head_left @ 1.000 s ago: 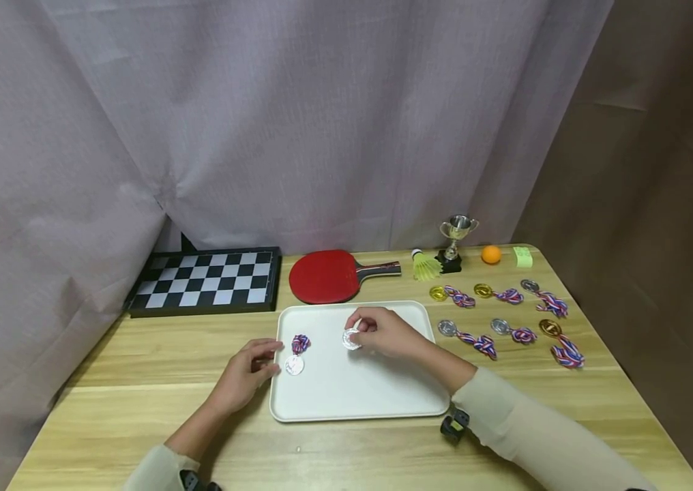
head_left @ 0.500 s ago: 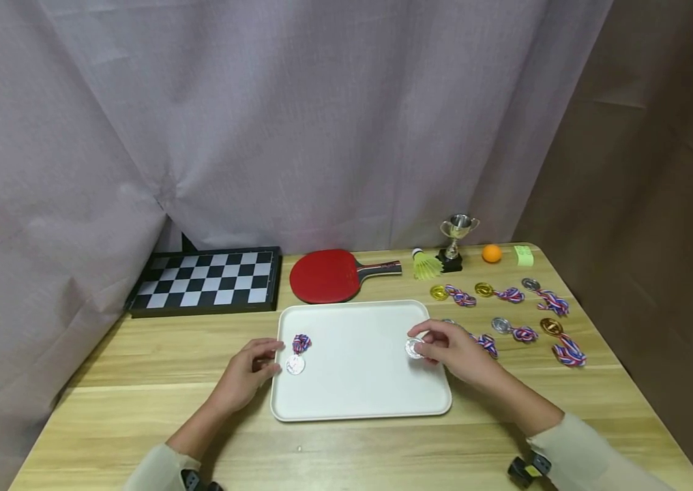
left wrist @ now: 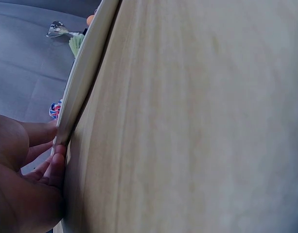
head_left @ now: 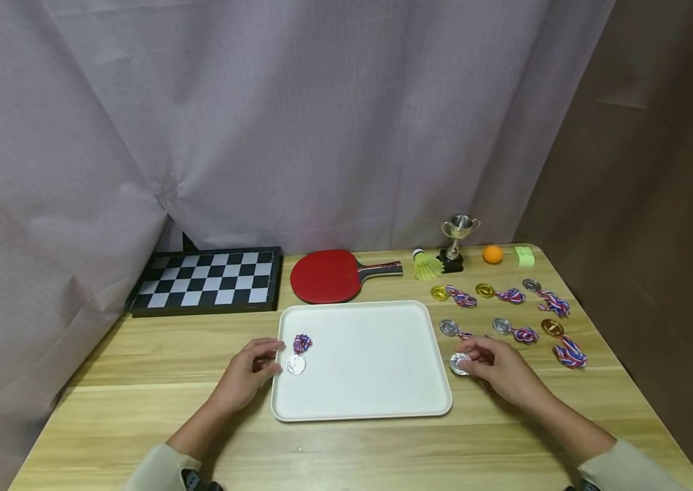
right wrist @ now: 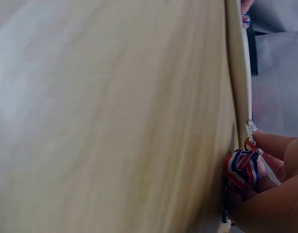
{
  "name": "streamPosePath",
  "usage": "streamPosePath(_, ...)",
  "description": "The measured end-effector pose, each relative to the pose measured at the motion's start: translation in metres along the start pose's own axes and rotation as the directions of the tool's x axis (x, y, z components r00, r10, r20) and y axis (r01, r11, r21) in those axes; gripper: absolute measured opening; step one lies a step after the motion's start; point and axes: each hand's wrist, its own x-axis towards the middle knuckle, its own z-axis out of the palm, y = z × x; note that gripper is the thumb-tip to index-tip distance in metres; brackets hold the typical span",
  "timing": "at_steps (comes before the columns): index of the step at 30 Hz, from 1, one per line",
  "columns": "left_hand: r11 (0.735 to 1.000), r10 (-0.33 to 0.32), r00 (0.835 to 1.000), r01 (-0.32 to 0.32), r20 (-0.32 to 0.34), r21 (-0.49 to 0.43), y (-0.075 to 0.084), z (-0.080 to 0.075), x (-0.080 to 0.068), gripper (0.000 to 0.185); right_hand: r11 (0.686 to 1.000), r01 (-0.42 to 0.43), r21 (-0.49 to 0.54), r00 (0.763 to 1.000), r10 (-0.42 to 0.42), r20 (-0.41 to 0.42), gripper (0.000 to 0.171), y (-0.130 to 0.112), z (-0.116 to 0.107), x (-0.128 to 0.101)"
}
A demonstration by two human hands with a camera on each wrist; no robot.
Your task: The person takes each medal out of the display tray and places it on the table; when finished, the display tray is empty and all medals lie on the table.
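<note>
My right hand (head_left: pixel 503 372) pinches a silver medal (head_left: pixel 459 363) just beyond the right edge of the white tray (head_left: pixel 365 372). In the right wrist view the medal's bundled red, white and blue ribbon (right wrist: pixel 242 167) hangs under the fingers, low over the wood. Relaxed fingers of my left hand (head_left: pixel 251 374) rest at the tray's left rim. The left wrist view has its fingertips right along that rim (left wrist: pixel 85 68). Inside the tray near this hand lies another silver medal (head_left: pixel 295 365), its folded ribbon (head_left: pixel 302 343) above it.
Gold, silver and bronze medals with ribbons lie in two rows at right, including a nearby silver medal (head_left: pixel 449 328). Behind the tray are a chessboard (head_left: pixel 211 279), a red table tennis paddle (head_left: pixel 325 276), a shuttlecock (head_left: pixel 428 264), a trophy cup (head_left: pixel 457 239), an orange ball (head_left: pixel 492 254) and green notes (head_left: pixel 524 256).
My right hand has carried the silver medal rightward from over the middle of the tray, past its right rim. My left hand has stayed at the tray's left edge.
</note>
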Motion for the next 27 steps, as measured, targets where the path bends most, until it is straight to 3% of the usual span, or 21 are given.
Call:
streamPosePath(9, 1.0, 0.001, 1.0, -0.001, 0.006, 0.003, -0.0019, 0.0011, 0.0004, 0.038, 0.996, 0.016, -0.093, 0.999, -0.021, -0.043, 0.017, 0.0074, 0.005, -0.0033)
streamPosePath(27, 1.0, -0.011, 1.0, 0.011, 0.006, 0.005, -0.0013, 0.0001, 0.0008, 0.038, 0.996, 0.022, -0.09, 0.997, -0.028, -0.068, 0.02, 0.0013, 0.0009, -0.0061)
